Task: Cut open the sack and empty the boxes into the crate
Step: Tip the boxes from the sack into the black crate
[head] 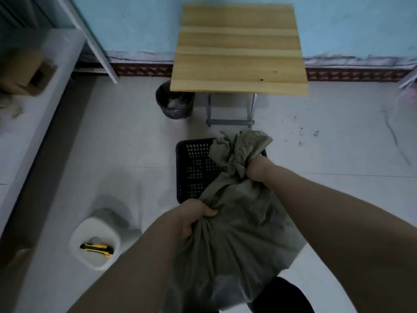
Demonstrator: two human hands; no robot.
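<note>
Bare forearms reach down to a bulging olive-green woven sack (237,233), which hides the near corner of a black perforated plastic crate (194,163) on the floor. Its side is bunched in the grip of the left hand (191,216); the right hand (257,170) has its grip clamped round the knotted neck.

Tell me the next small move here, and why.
Probably the left hand should release the sack and reach for the utility knife on the white plastic stool. The sack's neck is bunched shut in the right hand, by the black crate, so nothing can be emptied yet.
</note>
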